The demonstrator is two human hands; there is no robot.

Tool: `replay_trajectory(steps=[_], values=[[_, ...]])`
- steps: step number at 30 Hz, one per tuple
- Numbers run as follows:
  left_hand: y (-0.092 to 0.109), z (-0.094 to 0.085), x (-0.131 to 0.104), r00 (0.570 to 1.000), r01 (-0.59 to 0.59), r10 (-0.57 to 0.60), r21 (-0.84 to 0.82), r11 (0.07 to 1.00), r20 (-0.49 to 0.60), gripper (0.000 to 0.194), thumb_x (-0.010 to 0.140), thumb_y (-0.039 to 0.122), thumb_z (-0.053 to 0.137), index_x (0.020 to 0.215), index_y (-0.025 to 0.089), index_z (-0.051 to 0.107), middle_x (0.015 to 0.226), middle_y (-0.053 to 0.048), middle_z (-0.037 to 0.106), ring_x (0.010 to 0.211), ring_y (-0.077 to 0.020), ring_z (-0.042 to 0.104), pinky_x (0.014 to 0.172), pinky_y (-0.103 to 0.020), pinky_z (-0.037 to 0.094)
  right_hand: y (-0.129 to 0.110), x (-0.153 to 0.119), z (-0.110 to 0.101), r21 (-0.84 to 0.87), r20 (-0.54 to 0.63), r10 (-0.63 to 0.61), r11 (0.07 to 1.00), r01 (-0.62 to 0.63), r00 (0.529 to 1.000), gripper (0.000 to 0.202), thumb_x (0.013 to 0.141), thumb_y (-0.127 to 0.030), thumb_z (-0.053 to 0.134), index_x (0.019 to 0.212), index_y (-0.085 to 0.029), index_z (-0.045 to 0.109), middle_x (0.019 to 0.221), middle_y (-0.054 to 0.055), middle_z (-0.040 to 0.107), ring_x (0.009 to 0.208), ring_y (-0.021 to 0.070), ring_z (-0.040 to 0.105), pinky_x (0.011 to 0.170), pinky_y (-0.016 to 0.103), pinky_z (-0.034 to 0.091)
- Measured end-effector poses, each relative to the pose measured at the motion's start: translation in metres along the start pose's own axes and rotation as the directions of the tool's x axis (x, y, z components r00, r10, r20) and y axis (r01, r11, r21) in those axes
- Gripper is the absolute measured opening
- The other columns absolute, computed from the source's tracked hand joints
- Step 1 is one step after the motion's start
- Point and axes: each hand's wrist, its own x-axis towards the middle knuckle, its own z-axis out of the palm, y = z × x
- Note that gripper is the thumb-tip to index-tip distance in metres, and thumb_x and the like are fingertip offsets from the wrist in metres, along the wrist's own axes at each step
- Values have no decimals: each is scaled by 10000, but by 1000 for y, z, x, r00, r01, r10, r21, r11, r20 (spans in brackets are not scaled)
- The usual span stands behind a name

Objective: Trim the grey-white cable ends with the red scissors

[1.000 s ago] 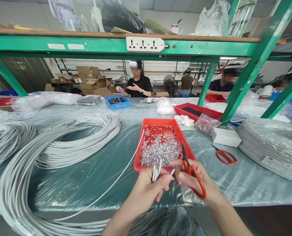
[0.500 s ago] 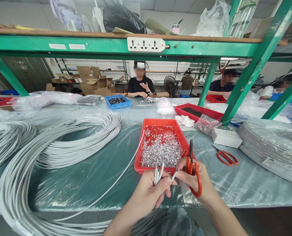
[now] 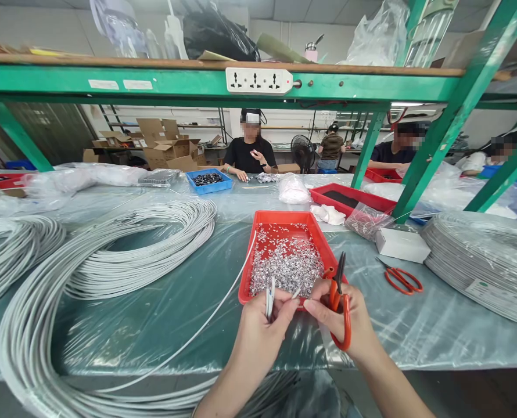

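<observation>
My left hand point(image 3: 265, 319) is closed on several white cable ends point(image 3: 270, 299), which stick up between its fingers at the near edge of the red tray point(image 3: 246, 273). One cable tip points up between its thumb and forefinger. My right hand point(image 3: 343, 310) is closed around orange-handled scissors point(image 3: 345, 319), blades pointing up. Its thumb and forefinger pinch close to the left fingertips; anything between them is too small to make out. Small shiny metal pieces point(image 3: 284, 264) cover much of the tray's floor.
Coils of pale cable point(image 3: 145, 255) lie at left, another coil point(image 3: 485, 267) at right. Second scissors point(image 3: 400, 277) and a white box point(image 3: 402, 245) lie right of the tray. A green shelf frame point(image 3: 175, 81) spans above. A person point(image 3: 250, 151) sits opposite.
My left hand has moved slightly left, and the cable tip has turned more upright. The scissors have shifted a little with my right hand. The person opposite has lowered one hand to the table.
</observation>
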Motion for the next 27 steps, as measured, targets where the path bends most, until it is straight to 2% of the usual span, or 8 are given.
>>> replay_trajectory(steps=[5, 7, 10, 14, 18, 20, 25, 27], values=[[-8, -1, 1, 989, 61, -44, -123, 991, 139, 332, 739, 436, 616, 734, 112, 543, 543, 33, 471, 474, -57, 409, 478, -171, 320, 4, 25, -14, -164, -96, 8, 986, -24, 995, 282, 681, -378, 640, 619, -132, 518, 514, -30, 419, 464, 55, 317, 441, 176, 270], [-13, -3, 0, 968, 128, -87, -164, 978, 237, 365, 731, 465, 626, 763, 104, 572, 584, 28, 470, 505, -50, 388, 498, -166, 306, 9, 43, -25, -273, -115, 3, 961, -35, 993, 230, 691, -340, 619, 651, -131, 531, 551, -27, 432, 502, 61, 309, 475, 183, 265], [-20, -7, 0, 920, 231, -150, -194, 953, 362, 403, 738, 484, 620, 884, 109, 631, 611, 35, 426, 493, -34, 324, 484, -167, 256, 20, 65, -39, -438, -97, 9, 898, -51, 995, 245, 683, -250, 598, 540, -140, 432, 503, -54, 315, 517, 59, 216, 493, 191, 201], [-29, -12, 0, 931, 227, -112, -309, 924, 349, 409, 726, 451, 653, 938, 101, 645, 675, 2, 490, 572, -53, 439, 575, -183, 350, 33, 72, -45, -529, -59, 38, 846, -63, 998, 332, 680, -235, 590, 497, -155, 324, 486, -70, 214, 505, 60, 153, 488, 203, 150], [-29, -14, 1, 947, 196, -85, -347, 917, 311, 378, 712, 424, 676, 862, 82, 618, 640, -10, 538, 571, -85, 541, 574, -198, 396, 38, 63, -41, -449, 57, 70, 893, -37, 996, 147, 741, -287, 554, 770, -150, 511, 595, -34, 415, 560, 86, 365, 541, 203, 301], [-27, -15, 2, 954, 199, -104, -332, 922, 283, 353, 717, 422, 670, 796, 93, 567, 640, -9, 555, 503, -76, 549, 505, -181, 373, 34, 56, -38, -364, 133, 92, 931, -38, 987, 310, 781, -336, 520, 1022, -146, 476, 708, 0, 496, 644, 117, 468, 600, 220, 383], [-23, -15, -2, 961, 176, -84, -344, 923, 265, 377, 766, 498, 580, 746, 149, 441, 478, 58, 499, 291, 14, 201, 340, -148, 113, 14, 23, -34, -212, 269, 96, 977, -38, 958, 480, 802, -442, 524, 1137, -132, 376, 792, 42, 523, 720, 131, 512, 641, 221, 444], [-22, -16, -5, 960, 145, -58, -307, 941, 275, 372, 777, 490, 570, 721, 147, 436, 475, 54, 498, 299, 16, 183, 344, -155, 106, 10, 4, -40, -152, 358, 98, 987, -46, 929, 522, 816, -465, 511, 1189, -135, 355, 781, 41, 516, 731, 129, 518, 618, 201, 447]])
